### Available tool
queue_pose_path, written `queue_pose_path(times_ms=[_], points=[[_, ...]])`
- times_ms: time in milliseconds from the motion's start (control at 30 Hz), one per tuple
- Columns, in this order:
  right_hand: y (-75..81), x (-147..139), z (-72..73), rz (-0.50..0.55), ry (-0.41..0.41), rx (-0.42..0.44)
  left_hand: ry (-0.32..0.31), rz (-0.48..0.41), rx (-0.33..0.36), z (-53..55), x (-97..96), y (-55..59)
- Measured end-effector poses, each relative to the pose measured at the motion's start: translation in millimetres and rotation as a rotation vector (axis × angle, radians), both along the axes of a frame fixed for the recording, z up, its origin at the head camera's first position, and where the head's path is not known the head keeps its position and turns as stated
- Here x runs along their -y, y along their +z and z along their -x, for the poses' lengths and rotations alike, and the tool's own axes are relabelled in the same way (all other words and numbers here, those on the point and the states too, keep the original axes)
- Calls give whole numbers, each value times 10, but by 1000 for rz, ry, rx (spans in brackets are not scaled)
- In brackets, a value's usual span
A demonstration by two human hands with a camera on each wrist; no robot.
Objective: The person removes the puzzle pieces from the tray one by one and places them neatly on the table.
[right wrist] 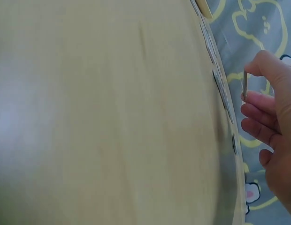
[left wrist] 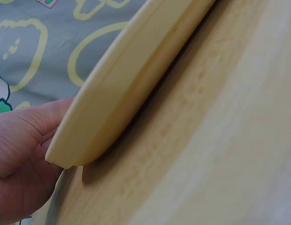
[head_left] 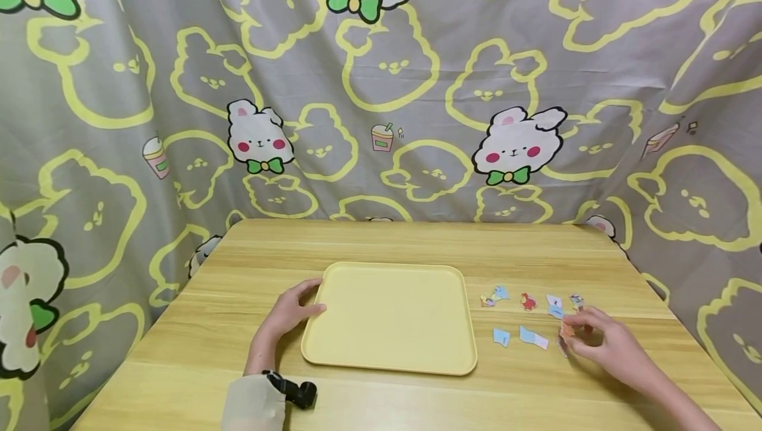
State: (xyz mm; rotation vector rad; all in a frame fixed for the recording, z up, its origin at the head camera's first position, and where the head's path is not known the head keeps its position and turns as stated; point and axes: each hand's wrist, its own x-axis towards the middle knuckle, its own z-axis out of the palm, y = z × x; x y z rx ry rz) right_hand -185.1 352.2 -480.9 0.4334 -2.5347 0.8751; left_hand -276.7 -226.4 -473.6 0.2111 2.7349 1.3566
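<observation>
A pale yellow tray (head_left: 389,318) lies on the wooden table. At its left rim is my left hand (head_left: 290,312), gripping the edge with the thumb over the rim; in the left wrist view, part of the hand (left wrist: 23,154) is hidden behind the tray wall (left wrist: 108,93). Thumb and fingers of my right hand (head_left: 613,345) pinch a small orange puzzle piece (head_left: 567,330), seen edge-on as a thin piece (right wrist: 245,84) in the right wrist view. It is held just above other pieces, among them a pale blue joined pair (head_left: 533,337) and a red piece (head_left: 527,301).
Right of the tray lie more flat pieces, including a blue one (head_left: 501,337), a yellow-and-blue group (head_left: 495,295) and a white-and-blue pair (head_left: 555,306). A patterned curtain (head_left: 393,87) hangs behind and beside the table (head_left: 381,401).
</observation>
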Motion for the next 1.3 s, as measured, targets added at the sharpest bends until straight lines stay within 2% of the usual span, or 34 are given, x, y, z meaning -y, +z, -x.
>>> queue_pose_path(times_ms=[400,733,1033,1300], points=[[-46,-261,-89,-40,-33,-13,-3,13,-12,3,4,0],[-70,-327,-112,-61,-37,-53,-10,8,-10,7,6,-13],[-90,-341,-103,-156,-37,-127,-4,27,-13,-3,-19,-15],[-60,-325,-120,-243,-85,-101,-4,19,6,-4,-5,-4]])
